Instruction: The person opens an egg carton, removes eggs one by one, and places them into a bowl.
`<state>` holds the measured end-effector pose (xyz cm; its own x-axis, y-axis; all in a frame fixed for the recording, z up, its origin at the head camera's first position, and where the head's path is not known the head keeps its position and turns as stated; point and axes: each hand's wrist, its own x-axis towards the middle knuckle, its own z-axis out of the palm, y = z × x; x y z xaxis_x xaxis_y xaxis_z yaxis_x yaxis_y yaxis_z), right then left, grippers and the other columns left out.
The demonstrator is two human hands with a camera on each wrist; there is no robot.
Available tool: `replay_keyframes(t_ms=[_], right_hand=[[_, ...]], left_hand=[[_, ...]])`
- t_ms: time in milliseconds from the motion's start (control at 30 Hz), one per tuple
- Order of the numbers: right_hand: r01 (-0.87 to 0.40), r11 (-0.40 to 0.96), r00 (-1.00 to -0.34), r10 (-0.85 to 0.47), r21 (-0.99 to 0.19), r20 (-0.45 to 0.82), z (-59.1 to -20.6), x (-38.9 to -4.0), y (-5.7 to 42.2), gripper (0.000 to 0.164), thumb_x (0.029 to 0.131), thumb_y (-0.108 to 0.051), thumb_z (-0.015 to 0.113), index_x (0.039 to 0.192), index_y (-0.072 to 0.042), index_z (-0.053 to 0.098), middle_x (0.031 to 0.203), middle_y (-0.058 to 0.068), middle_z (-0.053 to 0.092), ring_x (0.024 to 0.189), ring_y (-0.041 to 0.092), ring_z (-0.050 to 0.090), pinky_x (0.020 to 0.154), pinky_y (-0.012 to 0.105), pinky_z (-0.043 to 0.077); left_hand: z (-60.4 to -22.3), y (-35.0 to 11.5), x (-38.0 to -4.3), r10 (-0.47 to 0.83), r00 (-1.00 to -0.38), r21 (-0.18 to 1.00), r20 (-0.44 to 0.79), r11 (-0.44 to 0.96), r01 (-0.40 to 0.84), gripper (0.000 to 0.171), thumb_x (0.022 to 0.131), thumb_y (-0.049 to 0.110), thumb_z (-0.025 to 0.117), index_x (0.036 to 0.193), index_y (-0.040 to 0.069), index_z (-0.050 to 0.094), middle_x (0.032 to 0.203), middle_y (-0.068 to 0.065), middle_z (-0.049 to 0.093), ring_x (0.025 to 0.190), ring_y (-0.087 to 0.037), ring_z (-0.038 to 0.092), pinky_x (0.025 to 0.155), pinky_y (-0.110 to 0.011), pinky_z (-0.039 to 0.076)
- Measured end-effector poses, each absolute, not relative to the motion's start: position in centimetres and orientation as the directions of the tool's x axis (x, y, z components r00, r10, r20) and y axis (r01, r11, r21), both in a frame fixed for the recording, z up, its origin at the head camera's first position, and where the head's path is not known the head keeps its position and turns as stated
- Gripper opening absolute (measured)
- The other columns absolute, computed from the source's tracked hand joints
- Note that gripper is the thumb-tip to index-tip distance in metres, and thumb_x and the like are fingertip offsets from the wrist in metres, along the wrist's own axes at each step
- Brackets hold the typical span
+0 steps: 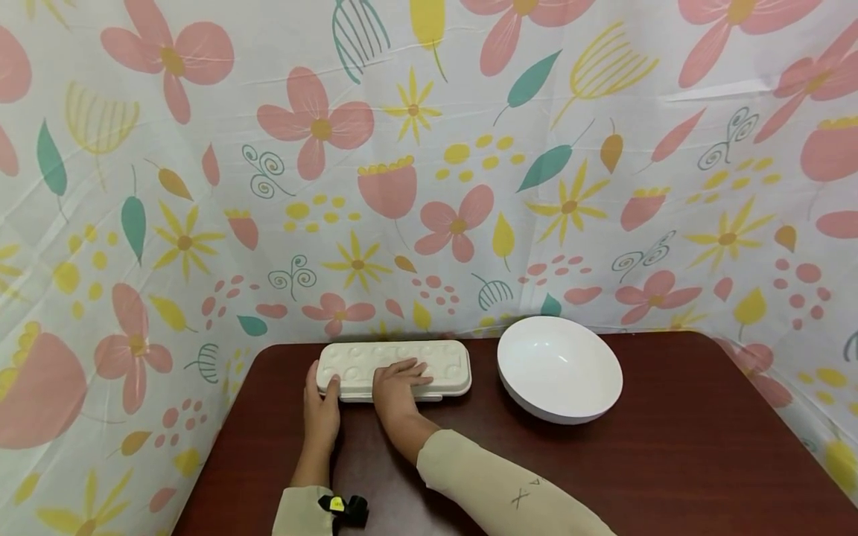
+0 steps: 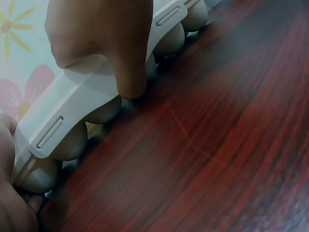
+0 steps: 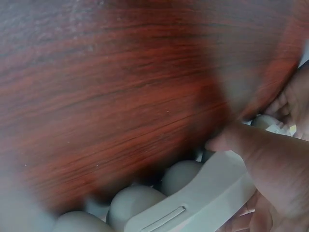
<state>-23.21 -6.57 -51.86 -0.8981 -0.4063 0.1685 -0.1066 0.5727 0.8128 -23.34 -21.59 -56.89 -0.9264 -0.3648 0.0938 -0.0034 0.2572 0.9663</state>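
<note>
An off-white egg box (image 1: pixel 436 365) with round bumps on its lid lies near the table's back edge. Around its left end, my left hand (image 1: pixel 322 409) grips it, thumb at the front corner; in the left wrist view a fingertip shows low against the box. My right hand (image 1: pixel 397 391) presses on the middle of the lid with its fingers stretched across the top. Its thumb (image 2: pixel 130 82) reaches down over the front edge, between two slotted clasps. Under the lid's rim, pale rounded egg shapes (image 3: pixel 135 205) show in a row. The lid lies over the base.
To the right of the egg box a white bowl (image 1: pixel 559 368) stands on the dark red-brown wooden table (image 1: pixel 670 447). Behind the table hangs a flower-patterned cloth (image 1: pixel 469 149). A black strap with a yellow tag (image 1: pixel 345 506) is at my left sleeve.
</note>
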Motion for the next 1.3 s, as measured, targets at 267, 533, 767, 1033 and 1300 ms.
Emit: replay_keyframes(t_ms=[267, 533, 767, 1033, 1300], right_hand=[[-0.070, 0.598, -0.898, -0.387, 0.798, 0.211, -52.3, -23.2, -6.9, 0.040, 0.111, -0.021, 0.027, 0.120, -0.004, 0.062, 0.118, 0.017, 0.070, 0.101, 0.035, 0.075, 0.067, 0.041, 0.064], [-0.080, 0.586, -0.933, -0.330, 0.807, 0.147, -52.5, -22.8, -7.2, 0.047, 0.111, -0.037, 0.027, 0.138, -0.004, 0.049, 0.133, 0.022, 0.064, 0.112, 0.039, 0.070, 0.077, 0.046, 0.063], [-0.076, 0.593, -0.950, -0.289, 0.802, 0.123, -52.4, -22.3, -7.3, 0.065, 0.105, -0.056, 0.036, 0.150, -0.008, 0.036, 0.141, 0.023, 0.059, 0.119, 0.041, 0.067, 0.081, 0.048, 0.062], [-0.067, 0.628, -0.960, -0.251, 0.775, 0.120, -52.3, -22.2, -7.6, 0.069, 0.103, -0.060, 0.039, 0.151, -0.010, 0.034, 0.144, 0.022, 0.056, 0.123, 0.041, 0.064, 0.085, 0.049, 0.061], [-0.095, 0.670, -0.969, -0.231, 0.737, 0.086, -51.9, -21.8, -7.8, 0.073, 0.102, -0.062, 0.040, 0.158, -0.015, 0.028, 0.149, 0.022, 0.052, 0.125, 0.042, 0.062, 0.088, 0.050, 0.060]], left_hand=[[-56.9, -21.6, -23.3, -0.366, -0.925, 0.967, 0.098, 0.256, 0.001, 0.065, 0.105, 0.038, 0.051, 0.161, 0.019, 0.025, 0.165, -0.014, 0.027, 0.153, -0.031, 0.023, 0.124, -0.055, 0.021], [-56.8, -21.5, -23.3, -0.363, -0.926, 0.966, 0.108, 0.259, 0.012, 0.066, 0.105, 0.037, 0.051, 0.161, 0.014, 0.025, 0.164, -0.016, 0.027, 0.153, -0.033, 0.024, 0.123, -0.057, 0.021], [-56.9, -21.6, -23.3, -0.346, -0.934, 0.968, 0.083, 0.251, -0.007, 0.068, 0.105, 0.044, 0.049, 0.162, 0.020, 0.021, 0.166, -0.013, 0.023, 0.154, -0.031, 0.020, 0.124, -0.057, 0.019], [-56.8, -21.5, -23.3, -0.352, -0.932, 0.966, 0.091, 0.257, -0.003, 0.066, 0.105, 0.041, 0.049, 0.162, 0.020, 0.022, 0.166, -0.013, 0.024, 0.154, -0.031, 0.022, 0.124, -0.057, 0.020], [-56.6, -21.7, -23.3, -0.355, -0.929, 0.969, 0.102, 0.247, 0.012, 0.066, 0.106, 0.034, 0.050, 0.161, 0.013, 0.022, 0.165, -0.017, 0.025, 0.153, -0.034, 0.022, 0.123, -0.058, 0.021]])
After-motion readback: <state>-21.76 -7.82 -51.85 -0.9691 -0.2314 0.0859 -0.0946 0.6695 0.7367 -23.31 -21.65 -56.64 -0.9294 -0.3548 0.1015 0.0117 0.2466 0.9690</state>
